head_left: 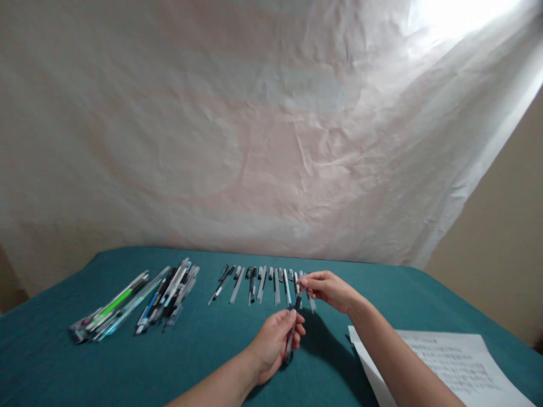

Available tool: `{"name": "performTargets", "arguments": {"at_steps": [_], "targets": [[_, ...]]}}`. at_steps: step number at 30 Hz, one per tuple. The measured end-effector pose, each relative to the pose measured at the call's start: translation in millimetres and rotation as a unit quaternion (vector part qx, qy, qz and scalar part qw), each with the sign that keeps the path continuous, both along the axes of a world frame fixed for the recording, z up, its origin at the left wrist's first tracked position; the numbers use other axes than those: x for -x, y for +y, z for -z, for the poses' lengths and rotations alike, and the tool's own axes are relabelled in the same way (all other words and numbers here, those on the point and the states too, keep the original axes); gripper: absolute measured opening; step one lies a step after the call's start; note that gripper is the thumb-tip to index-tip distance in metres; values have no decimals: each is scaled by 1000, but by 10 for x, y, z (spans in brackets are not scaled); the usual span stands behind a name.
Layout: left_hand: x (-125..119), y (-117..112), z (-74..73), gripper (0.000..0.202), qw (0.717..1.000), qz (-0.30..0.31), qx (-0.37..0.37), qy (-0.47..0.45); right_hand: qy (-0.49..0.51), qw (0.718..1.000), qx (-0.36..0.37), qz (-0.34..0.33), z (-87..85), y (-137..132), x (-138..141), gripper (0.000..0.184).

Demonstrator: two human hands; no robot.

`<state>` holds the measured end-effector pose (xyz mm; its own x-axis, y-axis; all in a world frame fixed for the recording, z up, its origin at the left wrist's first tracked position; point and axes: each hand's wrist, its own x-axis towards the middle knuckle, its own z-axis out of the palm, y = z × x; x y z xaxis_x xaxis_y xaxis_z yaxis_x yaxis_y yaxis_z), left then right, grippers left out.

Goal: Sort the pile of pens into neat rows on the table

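My left hand (278,342) is closed around the barrel of a pen (298,303) with a dark grip section, held at a slant above the green cloth. My right hand (328,288) pinches the far end of this same pen between thumb and fingertips; whether it grips the tip, a refill or a small part there is too small to tell. Just beyond both hands lies a row of pens and pen parts (262,284), with clear barrels, caps and dark pieces set side by side. My right hand partly hides the row's right end.
Two piles of pens lie to the left: one has a bright green pen (114,301), the other holds clear and black pens (173,291). Printed paper sheets (449,362) rest at the right under my right forearm. A pale wrinkled sheet (254,141) hangs behind the table (169,373).
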<state>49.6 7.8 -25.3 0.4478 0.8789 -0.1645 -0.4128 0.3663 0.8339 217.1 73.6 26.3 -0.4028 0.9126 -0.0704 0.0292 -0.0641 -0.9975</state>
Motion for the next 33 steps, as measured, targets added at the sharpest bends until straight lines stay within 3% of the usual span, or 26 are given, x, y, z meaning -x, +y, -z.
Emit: {"name": "performTargets", "arguments": {"at_steps": [3,6,8,10,12,15,21,25,29,31,33], "targets": [[6,-9,-19,30,1000,11,-10,28,86,992,-33,81,-59,82,-113,27],[16,-19,-30,31,998,24,-26,54,170,960,-74,209,-44,221,-303,29],[20,-23,-30,31,997,29,-32,64,156,944,-88,276,55,322,-442,31],[19,-24,-28,30,997,29,-32,58,61,948,-88,301,218,404,-552,30],[16,-22,-30,27,999,25,-25,41,-44,953,-81,289,403,457,-610,28],[11,-21,-40,23,999,21,-14,25,-104,950,-79,284,625,492,-610,27],[5,-28,-50,24,1000,19,-18,16,-162,944,-87,275,757,517,-547,24],[11,-28,-41,26,1000,22,-6,1,-172,946,-84,262,730,521,-543,27],[20,-33,-42,30,999,23,-5,-29,-179,952,-87,233,553,434,-494,26],[20,-38,-49,31,999,16,-6,-32,-174,966,-82,175,403,332,-413,29],[15,-43,-55,32,999,12,-6,-31,-158,983,-61,72,247,203,-288,34]]}}
